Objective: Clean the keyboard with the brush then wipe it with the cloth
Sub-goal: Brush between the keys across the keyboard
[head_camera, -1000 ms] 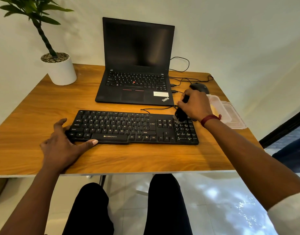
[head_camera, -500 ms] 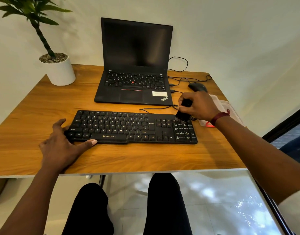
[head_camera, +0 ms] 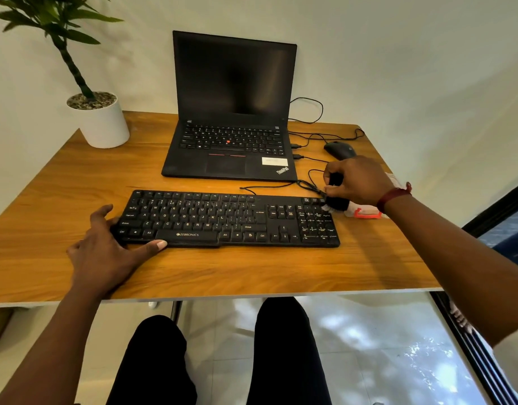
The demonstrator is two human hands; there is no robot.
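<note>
Now: a person sits at a wooden table [head_camera: 252,270], both forearms reaching onto it from the bottom of the frame.
Keyboard [head_camera: 228,219]: black, lying flat in the middle of the frame, its long side parallel to the table's near edge, just below the laptop.
Left hand [head_camera: 105,252]: lower left of centre, fingers spread and relaxed. The thumb lies along the keyboard's front edge below the space bar and the fingers touch its left end. It grips nothing.
Right hand [head_camera: 358,181]: right of centre, fingers curled round the brush, above the keyboard's upper right corner.
Brush [head_camera: 336,200]: black, held roughly upright with its handle showing between the fingers. Its pale bristle tips are at the top right keys of the number pad.
Cloth [head_camera: 366,211]: white with a red trim, on the table just right of the keyboard, mostly hidden under the right hand and wrist.
Band [head_camera: 393,197]: dark red, round the right wrist.
Laptop [head_camera: 231,112]: black, open, screen dark, upper centre.
Mouse [head_camera: 339,149]: black, right of the laptop, just above the right hand.
Cables [head_camera: 307,185]: thin and black, running from the laptop's right side across the table behind the keyboard.
Pot [head_camera: 104,124]: white, holding a green plant, at the upper left corner of the table.
Legs [head_camera: 281,352]: in dark trousers, under the table at bottom centre.
</note>
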